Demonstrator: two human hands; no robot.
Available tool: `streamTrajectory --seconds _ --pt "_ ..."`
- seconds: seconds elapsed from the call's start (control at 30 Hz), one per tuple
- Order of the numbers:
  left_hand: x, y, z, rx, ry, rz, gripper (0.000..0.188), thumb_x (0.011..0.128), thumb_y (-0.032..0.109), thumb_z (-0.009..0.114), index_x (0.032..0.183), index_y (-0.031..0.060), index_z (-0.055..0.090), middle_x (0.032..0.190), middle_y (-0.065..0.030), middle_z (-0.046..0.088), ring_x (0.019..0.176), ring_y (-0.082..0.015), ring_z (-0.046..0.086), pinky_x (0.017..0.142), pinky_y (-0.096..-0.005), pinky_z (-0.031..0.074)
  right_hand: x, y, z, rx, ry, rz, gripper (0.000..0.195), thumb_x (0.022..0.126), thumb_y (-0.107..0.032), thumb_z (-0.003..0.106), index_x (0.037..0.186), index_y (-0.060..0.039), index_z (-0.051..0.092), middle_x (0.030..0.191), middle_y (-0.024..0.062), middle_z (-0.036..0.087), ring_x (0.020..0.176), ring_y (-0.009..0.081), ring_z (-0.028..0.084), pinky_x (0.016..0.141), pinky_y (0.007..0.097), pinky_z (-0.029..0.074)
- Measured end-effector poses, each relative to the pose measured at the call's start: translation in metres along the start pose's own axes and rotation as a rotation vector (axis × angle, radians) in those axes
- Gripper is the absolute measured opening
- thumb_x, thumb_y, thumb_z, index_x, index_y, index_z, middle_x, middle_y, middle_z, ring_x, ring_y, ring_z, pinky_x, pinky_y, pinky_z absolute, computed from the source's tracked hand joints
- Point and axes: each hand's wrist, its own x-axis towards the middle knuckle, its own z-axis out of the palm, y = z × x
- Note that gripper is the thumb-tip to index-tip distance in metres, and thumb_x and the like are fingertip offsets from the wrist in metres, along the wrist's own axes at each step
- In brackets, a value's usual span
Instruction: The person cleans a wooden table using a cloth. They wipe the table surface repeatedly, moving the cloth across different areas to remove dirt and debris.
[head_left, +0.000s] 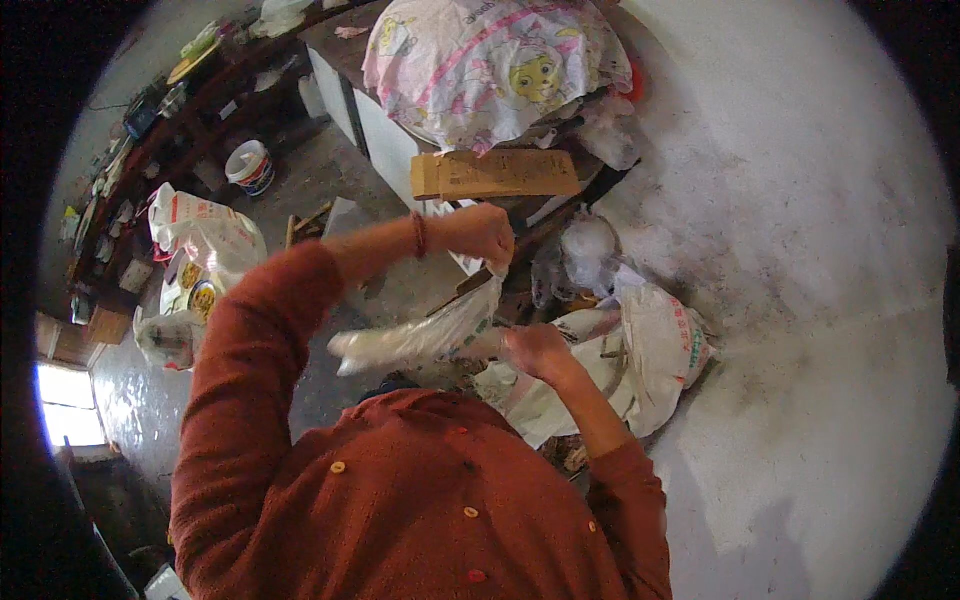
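Note:
My left hand (480, 232), in a fist below a cardboard box, grips the top of a pale translucent plastic bag (420, 337). The bag trails down and to the left and is blurred. Lower and to the right, my right hand (538, 354) is closed at the bag's right side, on what looks like a part of it; the fingers are partly hidden. Just beyond this hand a large white woven sack (660, 345) with printed writing slumps against the wall.
The long cardboard box (495, 174) lies at the edge of a table, before a patterned cloth cover (502, 75). Clear plastic bags (589, 244) hang near the wall (810, 247). To the left are a white bucket (250, 166), filled plastic bags (214, 232) and cluttered shelves (187, 127).

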Motion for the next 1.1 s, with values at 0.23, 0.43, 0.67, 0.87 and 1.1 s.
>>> streamTrajectory --seconds 0.23,0.43,0.67,0.87,1.1 --pt "-0.054 -0.059 0.036 -0.67 -0.031 -0.238 0.019 0.084 0.022 0.06 0.087 0.0053 0.067 0.064 0.0002 0.058 0.058 -0.0088 0.057 0.053 -0.0239 0.049 -0.025 0.0 -0.061 1.008 0.222 -0.188 0.028 0.082 -0.021 0.063 0.102 -0.0023 0.058 0.072 0.0063 0.06 0.065 0.0197 0.058 0.058 0.0336 0.047" --pt "-0.038 0.039 0.073 -1.193 0.491 -0.246 0.011 0.088 0.015 0.061 0.091 0.0042 0.062 0.066 0.002 0.054 0.054 -0.0066 0.05 0.049 -0.0222 0.041 -0.001 0.003 -0.044 1.87 0.631 0.24 0.023 0.084 -0.018 0.068 0.099 -0.0048 0.058 0.074 0.0008 0.055 0.058 0.0116 0.05 0.05 0.0266 0.04" --pt "-0.024 0.061 0.099 -1.1 0.717 -0.178 0.009 0.089 0.008 0.059 0.087 0.0057 0.051 0.07 0.0006 0.054 0.052 -0.0046 0.046 0.044 -0.0206 0.036 0.027 -0.012 -0.06 2.002 0.803 0.346 0.024 0.084 -0.016 0.067 0.102 -0.0039 0.057 0.084 0.0036 0.059 0.054 0.0079 0.05 0.047 0.023 0.041" --pt "-0.022 0.061 0.093 -0.644 0.874 -0.112 0.011 0.081 0.0 0.059 0.087 0.0044 0.05 0.075 -0.0004 0.052 0.062 -0.007 0.048 0.052 -0.0228 0.041 0.036 -0.011 -0.062 2.183 0.756 0.25 0.03 0.085 -0.017 0.066 0.109 -0.0067 0.053 0.095 0.0064 0.063 0.056 0.0059 0.052 0.046 0.0189 0.042" --pt "-0.019 0.073 0.078 -0.41 0.953 0.108 0.015 0.074 -0.004 0.061 0.084 0.0068 0.059 0.079 -0.0053 0.054 0.065 -0.0175 0.054 0.058 -0.0285 0.045 0.054 -0.017 -0.072 2.231 0.883 0.468 0.027 0.084 -0.018 0.067 0.105 -0.0073 0.054 0.092 0.0047 0.062 0.071 0.0141 0.058 0.058 0.0271 0.048"
